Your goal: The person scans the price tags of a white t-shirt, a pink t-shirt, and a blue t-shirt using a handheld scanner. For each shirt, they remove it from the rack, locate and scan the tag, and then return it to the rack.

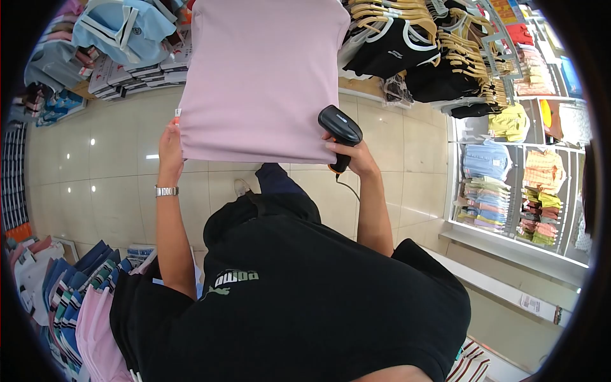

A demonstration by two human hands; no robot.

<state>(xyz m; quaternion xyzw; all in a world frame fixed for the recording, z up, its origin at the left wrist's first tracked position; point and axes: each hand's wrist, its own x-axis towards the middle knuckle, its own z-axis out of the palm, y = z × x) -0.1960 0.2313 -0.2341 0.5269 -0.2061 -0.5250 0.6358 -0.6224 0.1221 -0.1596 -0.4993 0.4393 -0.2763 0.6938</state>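
A pale pink garment (264, 83) is stretched out in front of me at the top of the view, its lower hem toward me and its top cut off by the frame. My left hand (170, 145) is closed on its left edge, beside a small white and red tag (177, 116). At the opposite side my right hand (353, 156) is wrapped round the handle of a black barcode scanner (341, 125) with orange trim and a cable. That hand also touches the garment's right lower corner, though its grip there is partly hidden.
Black tops (394, 48) hang on wooden hangers at upper right. Shelves (453, 184) with folded and hanging clothes line the right side. A light blue shirt (124, 32) lies over boxes (127, 79) at upper left. Folded garments (95, 318) stand close at lower left. The floor (108, 143) is tiled.
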